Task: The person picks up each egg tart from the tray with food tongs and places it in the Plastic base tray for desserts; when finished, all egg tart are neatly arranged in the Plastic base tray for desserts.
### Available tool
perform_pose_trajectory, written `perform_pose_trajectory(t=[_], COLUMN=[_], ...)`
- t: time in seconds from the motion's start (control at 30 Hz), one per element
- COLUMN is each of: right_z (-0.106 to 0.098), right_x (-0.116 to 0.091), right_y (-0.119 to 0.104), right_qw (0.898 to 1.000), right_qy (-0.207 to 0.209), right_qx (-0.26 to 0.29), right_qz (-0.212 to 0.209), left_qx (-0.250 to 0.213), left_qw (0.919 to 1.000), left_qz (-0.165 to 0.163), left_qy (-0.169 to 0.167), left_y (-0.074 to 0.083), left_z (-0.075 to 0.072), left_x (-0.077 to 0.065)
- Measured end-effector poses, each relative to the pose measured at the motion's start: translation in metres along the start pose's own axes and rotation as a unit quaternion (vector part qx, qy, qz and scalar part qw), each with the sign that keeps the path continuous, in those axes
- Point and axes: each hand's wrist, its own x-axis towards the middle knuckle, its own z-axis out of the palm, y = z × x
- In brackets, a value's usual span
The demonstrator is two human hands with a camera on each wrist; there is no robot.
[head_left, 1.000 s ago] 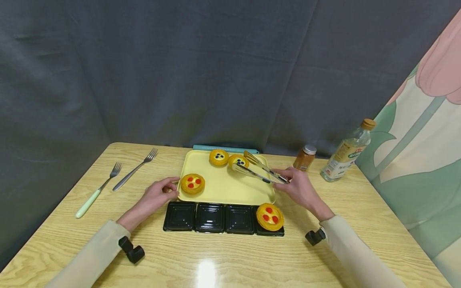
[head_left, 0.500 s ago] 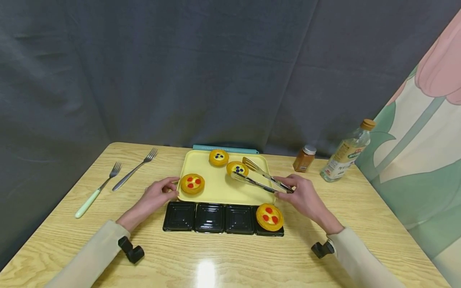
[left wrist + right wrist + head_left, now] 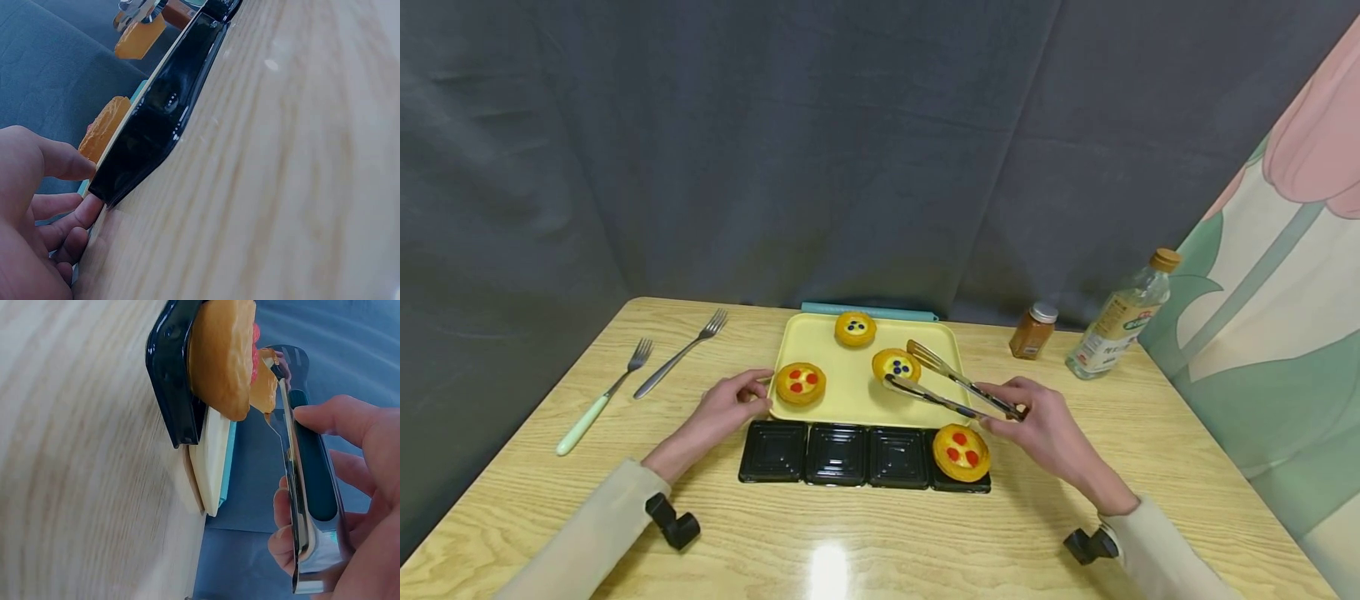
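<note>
My right hand [image 3: 1037, 421] grips metal tongs [image 3: 931, 397] with dark handle grips. Their tips stand on either side of a tart [image 3: 891, 365] with blueberries on it, held raised over the yellow tray [image 3: 850, 400]. My left hand [image 3: 730, 404] holds the tray's left edge, thumb above and fingers curled lower in the left wrist view. Close to it on the tray lies a tart [image 3: 801, 384] with red pieces on top. Another blueberry tart [image 3: 855, 329] sits at the tray's back. A second red-topped tart [image 3: 962, 452] fills the right compartment of a black container [image 3: 775, 450].
On the left lie a fork with a pale green handle [image 3: 582, 425] and an all-metal fork [image 3: 673, 364]. A brown jar [image 3: 1032, 333] and a tall bottle [image 3: 1116, 325] stand at the back right. Behind the tray runs a teal strip [image 3: 850, 310]. A dark curtain [image 3: 805, 150] hangs behind.
My right hand has drawn the tongs toward me and right, and the blueberry tart between them has come away from the other one. My left hand has stayed in place.
</note>
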Motion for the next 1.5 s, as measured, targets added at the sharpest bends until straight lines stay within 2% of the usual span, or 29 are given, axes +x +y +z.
perform_pose_trajectory(t=[0.23,0.9,1.33,1.5], right_z=[-0.002,-0.004,-0.004,-0.005], right_x=[-0.013,-0.045,-0.059,-0.064], right_y=[-0.002,-0.016,-0.023,-0.024], right_qw=[1.0,0.999,1.0,0.999], right_qy=[0.006,-0.018,-0.018,-0.018], right_qx=[0.0,0.017,0.02,0.021], right_qz=[-0.003,0.037,0.013,0.018], left_qx=[0.002,0.002,0.001,0.003], left_qw=[1.0,1.0,1.0,1.0], left_qz=[-0.001,-0.002,0.0,-0.003], left_qy=[0.0,-0.003,-0.003,-0.002], left_y=[0.001,0.003,0.003,0.002], left_z=[0.0,-0.001,-0.002,-0.001], left_x=[-0.001,-0.001,0.0,0.0])
